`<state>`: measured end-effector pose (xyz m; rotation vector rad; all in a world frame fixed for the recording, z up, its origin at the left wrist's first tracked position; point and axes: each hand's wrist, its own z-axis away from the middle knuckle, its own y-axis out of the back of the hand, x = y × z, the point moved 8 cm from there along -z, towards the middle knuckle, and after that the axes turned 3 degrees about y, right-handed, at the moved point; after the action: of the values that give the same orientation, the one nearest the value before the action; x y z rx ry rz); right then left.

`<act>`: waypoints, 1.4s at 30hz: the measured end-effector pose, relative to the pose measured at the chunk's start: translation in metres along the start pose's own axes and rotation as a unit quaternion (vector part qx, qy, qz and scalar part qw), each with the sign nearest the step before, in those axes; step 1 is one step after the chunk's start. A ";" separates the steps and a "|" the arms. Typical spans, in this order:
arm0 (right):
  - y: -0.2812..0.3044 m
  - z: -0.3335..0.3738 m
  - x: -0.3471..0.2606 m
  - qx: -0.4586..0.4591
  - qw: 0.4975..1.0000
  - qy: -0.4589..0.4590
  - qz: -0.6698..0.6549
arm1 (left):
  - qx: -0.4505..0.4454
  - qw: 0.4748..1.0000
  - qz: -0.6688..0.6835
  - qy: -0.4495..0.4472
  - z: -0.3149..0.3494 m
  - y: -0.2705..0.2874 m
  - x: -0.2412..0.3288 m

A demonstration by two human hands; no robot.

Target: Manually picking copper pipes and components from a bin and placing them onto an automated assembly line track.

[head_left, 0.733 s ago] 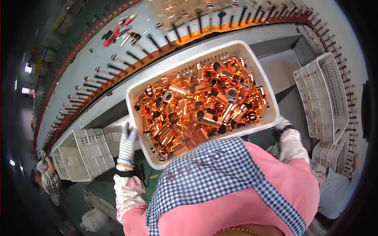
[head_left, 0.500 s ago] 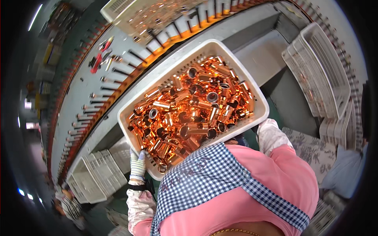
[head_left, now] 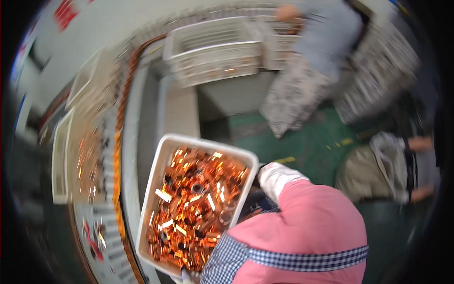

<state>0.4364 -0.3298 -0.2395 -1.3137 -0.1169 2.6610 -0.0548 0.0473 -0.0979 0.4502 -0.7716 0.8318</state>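
A white plastic basket [head_left: 208, 143] heaped with shiny copper pipe fittings [head_left: 191, 208] is held close against my checked apron, slightly left of the picture's middle. My right hand [head_left: 261, 171], dark and small below a white sleeve cuff, grips the basket's right end near the corner; its fingers are mostly hidden by the rim. At the lower edge of the picture, my left hand [head_left: 188, 276] shows only in part, closed at the basket's near corner. Motion smears the fittings, and single shapes are hard to make out.
A conveyor with an orange-brown chain [head_left: 118, 156] runs along the left. White crates [head_left: 213, 52] stand by the line ahead, beside a person in grey-blue [head_left: 326, 38]. At right, another person's hands are by an open sack [head_left: 369, 165] on the green floor [head_left: 260, 132].
My view and body have swung to the right. The basket, still in both hands, now appears lower and further left, and the sack and green floor have come into view.
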 end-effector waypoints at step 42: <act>0.858 -0.014 0.128 0.111 0.746 0.152 -0.639 | -0.512 0.757 -0.373 -0.162 0.375 -0.936 -0.018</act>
<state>0.2691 -1.1485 -0.4726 -0.9624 -0.4449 1.2277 0.5191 -0.7643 0.0723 -0.1316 -1.1259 -0.4903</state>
